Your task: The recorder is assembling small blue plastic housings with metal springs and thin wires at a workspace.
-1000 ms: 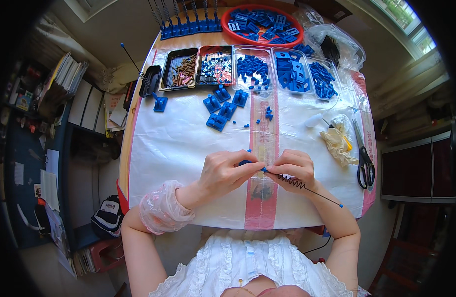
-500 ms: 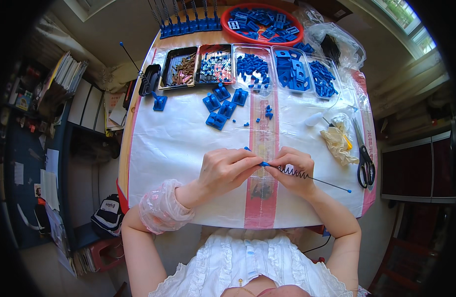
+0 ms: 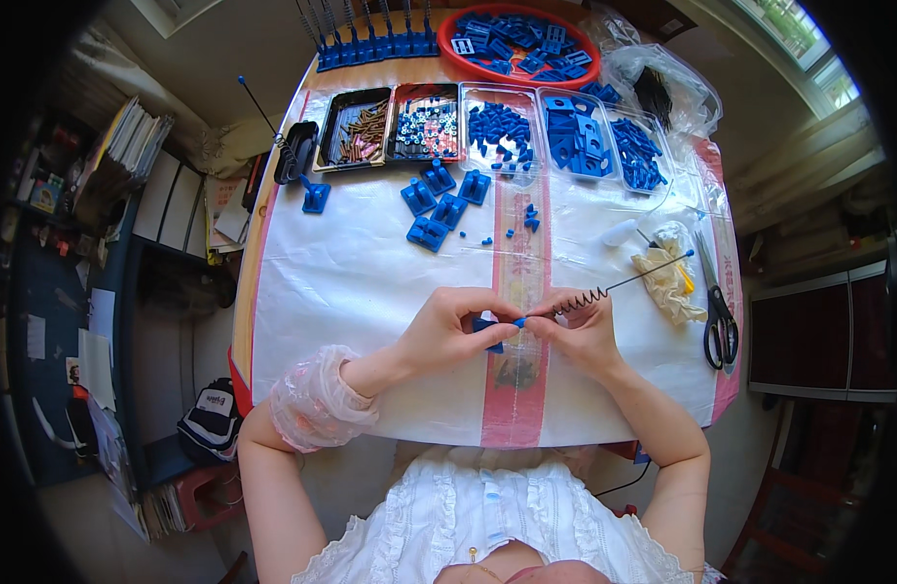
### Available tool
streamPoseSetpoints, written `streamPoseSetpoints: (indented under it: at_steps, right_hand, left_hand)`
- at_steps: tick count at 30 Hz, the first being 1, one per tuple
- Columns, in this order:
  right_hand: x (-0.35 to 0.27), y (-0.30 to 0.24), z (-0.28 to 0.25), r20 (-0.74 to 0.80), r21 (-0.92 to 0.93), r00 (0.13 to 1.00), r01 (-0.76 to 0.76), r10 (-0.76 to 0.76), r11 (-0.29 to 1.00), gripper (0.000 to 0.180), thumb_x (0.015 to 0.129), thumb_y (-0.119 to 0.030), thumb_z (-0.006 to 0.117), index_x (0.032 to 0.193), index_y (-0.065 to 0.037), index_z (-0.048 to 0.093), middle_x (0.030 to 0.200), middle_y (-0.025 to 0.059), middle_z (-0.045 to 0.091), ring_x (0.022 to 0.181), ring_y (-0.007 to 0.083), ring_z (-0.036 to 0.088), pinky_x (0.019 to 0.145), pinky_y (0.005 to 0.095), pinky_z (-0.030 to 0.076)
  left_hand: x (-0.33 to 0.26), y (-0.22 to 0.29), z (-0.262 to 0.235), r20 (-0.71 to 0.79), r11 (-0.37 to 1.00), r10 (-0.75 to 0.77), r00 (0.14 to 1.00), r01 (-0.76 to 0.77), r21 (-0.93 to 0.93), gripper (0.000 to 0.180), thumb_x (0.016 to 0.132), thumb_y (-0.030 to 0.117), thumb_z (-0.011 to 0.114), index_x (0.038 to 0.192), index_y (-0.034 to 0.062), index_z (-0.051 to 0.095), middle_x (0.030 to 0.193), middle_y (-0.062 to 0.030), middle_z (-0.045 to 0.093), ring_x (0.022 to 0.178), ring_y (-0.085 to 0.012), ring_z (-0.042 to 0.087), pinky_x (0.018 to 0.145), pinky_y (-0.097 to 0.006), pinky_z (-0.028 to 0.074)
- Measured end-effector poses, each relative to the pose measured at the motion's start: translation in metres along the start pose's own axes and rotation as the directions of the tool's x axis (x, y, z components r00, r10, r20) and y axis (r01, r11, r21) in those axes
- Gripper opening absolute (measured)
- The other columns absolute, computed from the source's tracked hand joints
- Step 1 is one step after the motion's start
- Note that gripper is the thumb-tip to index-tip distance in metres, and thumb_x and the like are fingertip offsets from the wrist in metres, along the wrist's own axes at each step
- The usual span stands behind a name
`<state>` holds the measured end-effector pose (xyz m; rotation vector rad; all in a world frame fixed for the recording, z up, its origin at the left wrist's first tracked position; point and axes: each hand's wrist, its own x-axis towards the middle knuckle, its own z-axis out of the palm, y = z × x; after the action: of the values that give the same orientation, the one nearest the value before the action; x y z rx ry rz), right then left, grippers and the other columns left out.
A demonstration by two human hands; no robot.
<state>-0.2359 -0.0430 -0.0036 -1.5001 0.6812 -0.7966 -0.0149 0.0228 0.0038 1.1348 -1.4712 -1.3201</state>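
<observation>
Covering most of the view beyond both hands, a desk [image 3: 370,282] under a white sheet is seen. Far ahead of the hands a round red tray [image 3: 522,44] of blue parts is set, with a row of rectangular trays [image 3: 487,131] just nearer. Loose blue blocks [image 3: 439,204] are scattered between that row and the left hand. Well to the right of the right hand black scissors [image 3: 718,326] are laid, and a crumpled pale glove [image 3: 667,277] is nearer it. The left hand [image 3: 453,331] is closed with fingertips pinched on a small blue piece [image 3: 487,326]. The right hand [image 3: 585,331] is pinched shut on a thin rod with a coiled spring [image 3: 604,290], slanting up and away to its right. The two hands are almost touching, meeting at the blue piece.
</observation>
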Motion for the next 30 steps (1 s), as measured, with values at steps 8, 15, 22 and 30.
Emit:
streamPoseSetpoints:
  at_steps: [8,15,22,30]
  right_hand:
    - [0.003,0.004,0.001,-0.081,0.206,0.992,-0.082,0.101,0.975,0.006,0.083,0.004,0.077,0.086,0.002,0.072,0.080,0.0056,0.070,0.071,0.0103,0.065,0.064,0.0238,0.053]
    - [0.001,0.000,0.003,-0.092,0.149,0.982,-0.149,0.163,0.978,0.004,0.085,0.002,0.076,0.087,0.001,0.073,0.082,0.0049,0.071,0.073,0.0093,0.066,0.064,0.0234,0.054]
    - [0.002,-0.004,0.001,-0.016,0.138,0.976,-0.213,0.218,0.967,0.007,0.086,0.000,0.076,0.091,0.003,0.073,0.082,0.0058,0.072,0.073,0.0101,0.068,0.066,0.0231,0.056]
    - [0.003,0.001,0.001,0.014,0.110,0.983,-0.183,0.183,0.977,0.008,0.085,0.000,0.076,0.091,0.005,0.074,0.082,0.0085,0.072,0.073,0.0113,0.069,0.065,0.0234,0.056]
  left_hand:
    - [0.001,-0.001,0.001,-0.008,0.991,0.006,1.000,-0.007,-0.134,0.024,0.089,0.004,0.074,0.111,-0.0024,0.067,0.101,-0.0055,0.068,0.093,-0.0084,0.063,0.074,-0.021,0.057]
    - [0.000,-0.001,0.002,-0.053,0.997,-0.082,0.995,0.081,-0.014,0.016,0.091,0.007,0.072,0.105,-0.0008,0.069,0.091,-0.0006,0.069,0.078,-0.0033,0.061,0.063,-0.017,0.049]
    - [0.001,0.000,-0.004,0.042,0.921,-0.250,0.967,0.252,-0.296,0.017,0.094,0.019,0.070,0.101,0.0035,0.072,0.082,0.0019,0.069,0.059,0.0014,0.050,0.048,-0.016,0.034]
    - [0.002,0.001,-0.011,0.145,0.827,-0.360,0.922,0.387,-0.407,0.019,0.093,0.021,0.071,0.098,0.0032,0.073,0.081,-0.0007,0.070,0.053,0.0005,0.046,0.043,-0.017,0.029]
